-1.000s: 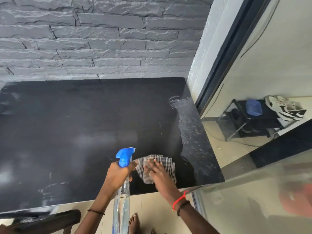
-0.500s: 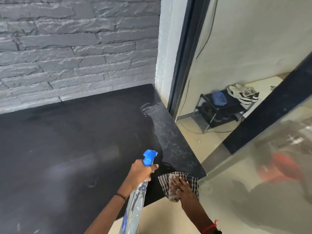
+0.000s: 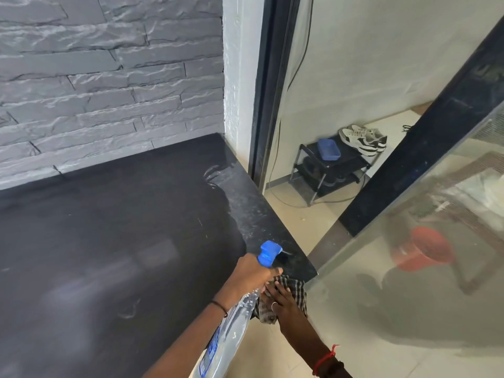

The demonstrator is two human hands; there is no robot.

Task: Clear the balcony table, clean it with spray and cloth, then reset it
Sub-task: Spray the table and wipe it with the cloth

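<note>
Your left hand (image 3: 252, 274) grasps the light, slick spray bottle (image 3: 231, 331) by its neck while your right hand (image 3: 283, 301) lies flat, pressing the limp cloth (image 3: 296, 289) onto the counter (image 3: 109, 241) corner beneath it.

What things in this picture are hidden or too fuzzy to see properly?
All in the head view:
- Spray bottle: its label is too blurred to read, the bottom is cut off by the frame's lower edge, and the left hand covers the neck.
- Checked cloth: partly under the right hand.
- Red shape behind the glass panel: too smeared by reflections to identify.
- Shoe rack: lower shelves too dark.
</note>
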